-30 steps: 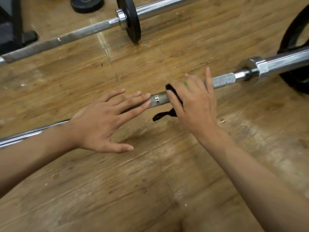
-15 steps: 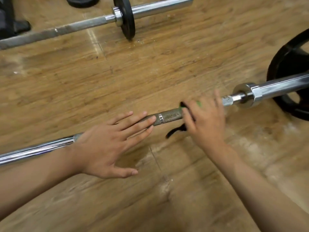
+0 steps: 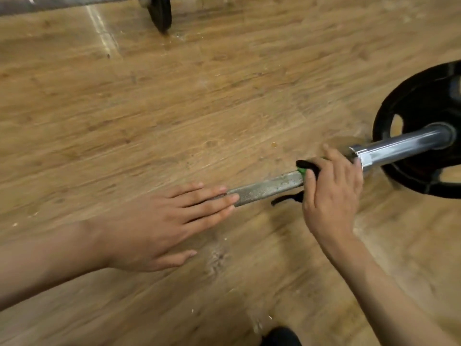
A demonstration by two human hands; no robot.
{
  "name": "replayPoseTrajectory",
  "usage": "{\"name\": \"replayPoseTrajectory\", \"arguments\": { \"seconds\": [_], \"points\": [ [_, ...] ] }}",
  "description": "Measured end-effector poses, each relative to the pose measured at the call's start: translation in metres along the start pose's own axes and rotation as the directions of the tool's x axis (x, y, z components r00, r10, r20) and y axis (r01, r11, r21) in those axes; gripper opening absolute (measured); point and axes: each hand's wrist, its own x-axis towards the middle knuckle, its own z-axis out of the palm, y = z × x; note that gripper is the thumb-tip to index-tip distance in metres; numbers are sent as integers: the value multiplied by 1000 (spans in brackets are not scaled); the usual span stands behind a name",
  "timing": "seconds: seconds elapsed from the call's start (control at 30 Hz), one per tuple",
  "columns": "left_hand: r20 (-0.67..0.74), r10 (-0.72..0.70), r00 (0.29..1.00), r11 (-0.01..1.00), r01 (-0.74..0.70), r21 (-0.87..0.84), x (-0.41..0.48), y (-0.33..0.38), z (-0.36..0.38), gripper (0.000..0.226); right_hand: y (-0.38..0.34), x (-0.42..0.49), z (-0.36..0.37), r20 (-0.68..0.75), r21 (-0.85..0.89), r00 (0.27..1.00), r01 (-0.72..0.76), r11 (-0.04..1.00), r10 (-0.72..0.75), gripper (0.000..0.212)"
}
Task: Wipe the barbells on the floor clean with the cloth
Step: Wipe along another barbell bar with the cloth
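Right hand [image 3: 331,196] grips black cloth [image 3: 308,166] around barbell [image 3: 267,187] at center right; left hand [image 3: 159,226] flat, fingers straight, on bar.

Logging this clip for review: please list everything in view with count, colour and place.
near barbell: one, grey shaft and chrome sleeve, on the floor, centre to right
large weight plate: one, black, on the near barbell's sleeve, right
cloth: one, black and green, around the near barbell's shaft
far barbell: one, grey, top edge
small weight plate: one, black, on the far barbell
floor: one, brown wood
dark object: one, black, bottom edge, unidentifiable
left hand: one, fingers straight, resting on the near barbell's shaft
right hand: one, gripping the cloth on the shaft
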Motion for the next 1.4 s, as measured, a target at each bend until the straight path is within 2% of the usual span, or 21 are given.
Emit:
{"name": "replayPoseTrajectory", "arguments": {
  "seconds": [0.07,0.17,0.2,0.27,0.33,0.37,0.43,0.5,0.57,0.6,0.73,0.8,0.87,0.93,1.0,1.03,1.1,1.2,1.27,1.33,1.4],
  "points": [
    [-18,-7,1000,1000,7,3,0,12,3,87,19,1,-4,-30,-50,994,-106,993,104,28],
    [-22,-7,1000,1000,7,0,-2,26,5,88,-2,-5,-1,-31,68,982,-182,981,184,23],
    [-25,-8,1000,1000,8,4,-2,31,6,87,-15,-8,-2,-24,92,987,-156,983,158,22],
    [-31,-9,999,1000,10,7,-4,39,5,88,-30,-21,-8,50,128,999,-6,992,0,21],
    [-25,0,1000,1000,0,13,-4,45,4,92,-21,-26,-22,132,158,966,199,967,-220,26],
    [-19,2,1000,1000,-2,24,-4,49,4,93,-6,-24,-27,161,128,950,247,961,-266,29],
    [-17,-7,1000,998,8,56,-7,56,4,94,21,-22,-34,172,14,973,151,988,-151,31],
    [-21,-25,999,997,26,73,-13,62,5,96,30,-21,-36,127,-62,989,-65,996,73,29],
    [-20,-35,999,997,36,63,-17,66,5,98,1,-25,-34,90,-74,974,-203,976,210,27],
    [-21,-47,999,997,48,57,-18,68,6,98,-20,-31,-32,102,-44,973,-203,978,207,27],
    [-8,-81,997,994,82,74,-17,79,10,98,-72,-73,-45,214,202,963,120,972,-163,30],
    [4,-80,997,992,79,93,-17,82,11,96,-49,-77,-51,219,184,932,250,950,-288,37],
    [11,-86,996,991,85,103,-17,84,11,93,-18,-75,-52,210,100,956,188,977,-205,41],
    [13,-84,996,991,82,106,-16,87,11,90,2,-67,-53,180,65,984,-6,998,-6,37],
    [15,-86,996,991,85,100,-15,89,12,87,-12,-66,-49,138,78,976,-179,981,167,31],
    [17,-93,996,992,91,92,-15,90,11,87,-28,-67,-47,136,103,971,-213,972,198,28],
    [26,-99,995,991,97,89,-16,90,9,87,-62,-77,-46,171,165,980,-129,978,100,27],
    [28,-116,993,986,112,125,-18,88,7,82,-68,-94,-54,210,267,958,134,954,-193,33],
    [15,-135,991,984,133,120,-20,85,6,76,-30,-84,-53,213,169,913,317,933,-348,38],
    [0,-142,990,986,141,93,-19,83,7,70,14,-70,-50,210,65,941,258,964,-266,41],
    [-11,-151,988,986,152,69,-18,81,7,66,34,-56,-50,163,11,984,68,998,-69,42]
  ]
}}
